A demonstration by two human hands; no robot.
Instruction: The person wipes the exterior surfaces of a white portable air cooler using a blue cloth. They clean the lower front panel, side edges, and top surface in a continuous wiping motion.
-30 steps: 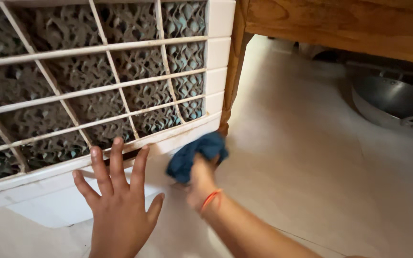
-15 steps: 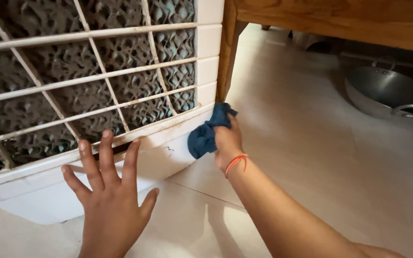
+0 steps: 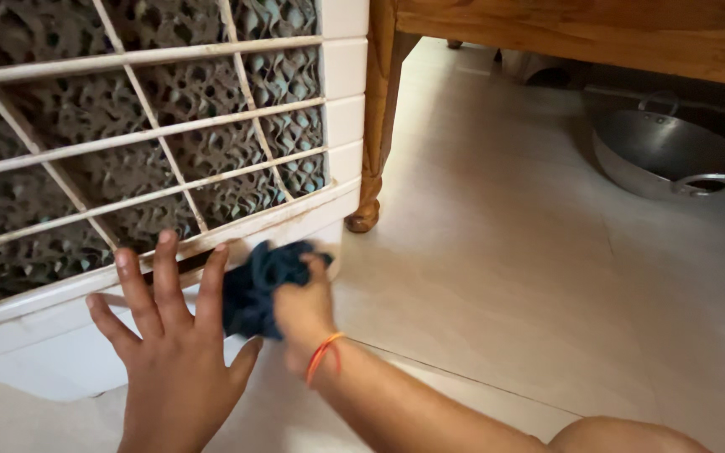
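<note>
Head view looks down on a dark blue cloth (image 3: 258, 285), bunched up and pressed against the white lower frame of an air cooler (image 3: 341, 92), just below its grille. The right hand (image 3: 302, 306) has its fingers curled tight around the cloth — a full clench with the fabric bulging out to the left of the knuckles. An orange thread band (image 3: 322, 356) circles that wrist. Just beside the cloth, the left hand (image 3: 169, 352) lies flat with fingers spread wide, holding nothing, its palm against the cooler's white base and its fingertips reaching up to the bottom edge of the grille.

Behind the white bars (image 3: 140, 134) of the grille sits a grey-brown honeycomb pad (image 3: 86, 105). To the right of the cooler — close against its corner — stands a carved wooden leg (image 3: 375, 126) of a table or bed, resting on the pale tiled floor (image 3: 505, 277). Well apart, under the wooden frame, lies a metal wok (image 3: 665, 155) with a loop handle.
</note>
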